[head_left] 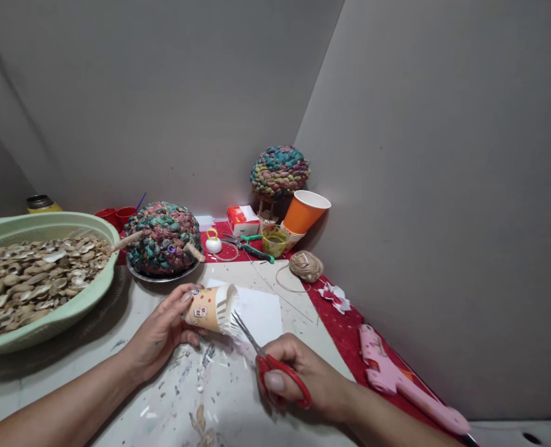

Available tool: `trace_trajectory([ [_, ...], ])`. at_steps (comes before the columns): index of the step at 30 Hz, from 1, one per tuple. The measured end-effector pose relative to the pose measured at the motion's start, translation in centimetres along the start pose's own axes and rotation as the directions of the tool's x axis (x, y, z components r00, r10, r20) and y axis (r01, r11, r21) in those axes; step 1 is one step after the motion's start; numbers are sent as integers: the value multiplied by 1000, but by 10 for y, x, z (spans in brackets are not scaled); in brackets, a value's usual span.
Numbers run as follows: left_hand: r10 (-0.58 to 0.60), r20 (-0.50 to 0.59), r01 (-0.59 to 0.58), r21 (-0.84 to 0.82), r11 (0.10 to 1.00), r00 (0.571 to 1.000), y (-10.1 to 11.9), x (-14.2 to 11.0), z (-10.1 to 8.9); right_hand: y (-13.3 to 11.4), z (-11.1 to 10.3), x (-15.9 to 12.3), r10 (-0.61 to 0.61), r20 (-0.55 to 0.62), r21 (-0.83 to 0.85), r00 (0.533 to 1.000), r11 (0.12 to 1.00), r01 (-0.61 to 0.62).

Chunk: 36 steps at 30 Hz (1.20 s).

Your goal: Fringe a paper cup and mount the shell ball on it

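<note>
My left hand (pixel 166 326) is closed around the base of a paper cup (pixel 207 308), which lies tilted on its side with its mouth toward the right. The cup is tan with small red prints, and its white rim is cut into thin strips. In my right hand (pixel 298 372) is a pair of red-handled scissors (pixel 282 371), my fingers through the loops. The blade tips are close to the fringed rim; I cannot tell whether they touch it. A white sheet of paper (pixel 264 310) lies behind the cup.
A green basket (pixel 89 304) of shells stands left. Beside it, a colourful shell-covered ball (pixel 164 239) sits in a metal bowl. Farther back are pliers (pixel 257 251), a twine ball (pixel 306 266), orange cups (pixel 301 214) and another coloured ball (pixel 281 171). A pink glue gun (pixel 410 385) lies right, along the wall.
</note>
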<state>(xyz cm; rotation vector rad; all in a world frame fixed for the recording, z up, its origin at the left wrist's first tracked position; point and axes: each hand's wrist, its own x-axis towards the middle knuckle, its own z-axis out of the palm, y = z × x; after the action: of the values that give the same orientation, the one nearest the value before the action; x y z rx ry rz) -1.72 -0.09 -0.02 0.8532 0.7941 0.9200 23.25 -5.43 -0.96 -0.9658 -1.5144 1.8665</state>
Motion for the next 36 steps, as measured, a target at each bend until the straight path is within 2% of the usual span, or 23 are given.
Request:
trace_trajectory([
  [6, -1, -4, 1, 44, 999, 1000, 0, -2, 4, -5, 5, 0, 100, 50, -51, 994, 994, -97],
  [11, -11, 39, 10, 34, 999, 999, 1, -4, 4, -7, 7, 0, 142, 61, -86, 988, 987, -136],
  [15, -63, 103, 66, -27, 997, 993, -1, -5, 4, -9, 9, 0, 185, 69, -124, 980, 977, -176],
  [22, -140, 122, 154, -115, 981, 983, -3, -10, 12, -8, 13, 1, 194, 61, -215, 979, 960, -177],
  [30, -154, 99, 167, -139, 976, 983, -7, -13, 18, -6, 15, 0, 154, 62, -279, 986, 951, -131],
  [36, -77, -6, 75, -172, 982, 997, 0, -4, 9, -6, 14, -3, 163, 40, -331, 986, 933, -141],
])
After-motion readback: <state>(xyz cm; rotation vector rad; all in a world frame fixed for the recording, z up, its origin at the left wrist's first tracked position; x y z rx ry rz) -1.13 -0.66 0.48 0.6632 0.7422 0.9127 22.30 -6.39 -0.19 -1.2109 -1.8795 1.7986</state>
